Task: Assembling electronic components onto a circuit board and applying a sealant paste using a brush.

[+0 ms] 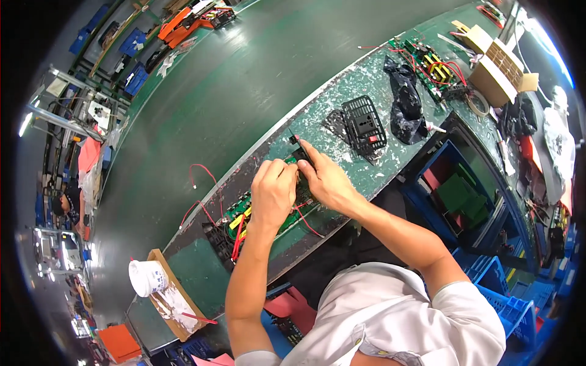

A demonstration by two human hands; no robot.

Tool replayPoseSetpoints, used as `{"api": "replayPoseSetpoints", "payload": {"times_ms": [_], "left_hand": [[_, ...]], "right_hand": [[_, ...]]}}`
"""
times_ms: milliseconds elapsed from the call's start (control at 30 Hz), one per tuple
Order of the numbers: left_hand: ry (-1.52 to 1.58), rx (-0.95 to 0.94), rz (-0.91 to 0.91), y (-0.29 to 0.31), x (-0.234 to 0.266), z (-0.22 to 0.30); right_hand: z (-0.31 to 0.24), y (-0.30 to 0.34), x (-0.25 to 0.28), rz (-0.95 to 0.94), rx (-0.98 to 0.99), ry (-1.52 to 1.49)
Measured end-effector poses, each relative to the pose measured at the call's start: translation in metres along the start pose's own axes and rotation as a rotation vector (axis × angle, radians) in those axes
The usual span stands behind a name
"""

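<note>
A green circuit board [239, 221] with yellow components and red wires lies on the workbench under my hands. My left hand [273, 190] is closed over its far end, fingertips bent down and pressed together. What they pinch is hidden. Close beside it, my right hand [328, 182] grips a small black part [298, 146] between thumb and fingers at the end of the board. A thin dark piece sticks out beyond this part. At the board's near left end sits a black slotted piece [217, 243].
A black vented socket panel [364, 124] lies right of my hands, beside a crumpled black bag [404, 107]. Another wired circuit board [430, 68] and a cardboard box [493, 79] stand farther right. At left, a white tub [146, 278] stands by a cardboard tray [194, 324]. Blue crates [500, 305] stand below.
</note>
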State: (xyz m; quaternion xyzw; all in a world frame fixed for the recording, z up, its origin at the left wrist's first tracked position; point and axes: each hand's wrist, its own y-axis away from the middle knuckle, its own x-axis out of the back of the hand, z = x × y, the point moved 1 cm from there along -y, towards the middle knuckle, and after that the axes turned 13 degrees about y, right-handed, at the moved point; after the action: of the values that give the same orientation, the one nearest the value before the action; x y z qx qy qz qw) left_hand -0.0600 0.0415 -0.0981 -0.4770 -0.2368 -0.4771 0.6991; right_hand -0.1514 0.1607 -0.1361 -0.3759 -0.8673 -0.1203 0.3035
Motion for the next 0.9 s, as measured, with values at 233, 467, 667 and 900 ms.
{"api": "replayPoseSetpoints", "payload": {"times_ms": [233,467,667,900], "left_hand": [[0.248,0.248,-0.115,0.017,0.061,0.007],[0.302,0.364,-0.365,0.044,0.056,0.024],[0.43,0.109,0.038,0.023,0.033,0.028],[1.052,0.482,-0.118,0.027,-0.004,0.035]], "right_hand": [[-0.008,0.028,0.047,0.334,0.277,0.276],[0.004,0.096,0.002,-0.117,0.437,0.384],[-0.008,0.061,0.039,-0.136,0.26,-0.039],[0.015,0.057,0.04,-0.216,-0.085,-0.522]]}}
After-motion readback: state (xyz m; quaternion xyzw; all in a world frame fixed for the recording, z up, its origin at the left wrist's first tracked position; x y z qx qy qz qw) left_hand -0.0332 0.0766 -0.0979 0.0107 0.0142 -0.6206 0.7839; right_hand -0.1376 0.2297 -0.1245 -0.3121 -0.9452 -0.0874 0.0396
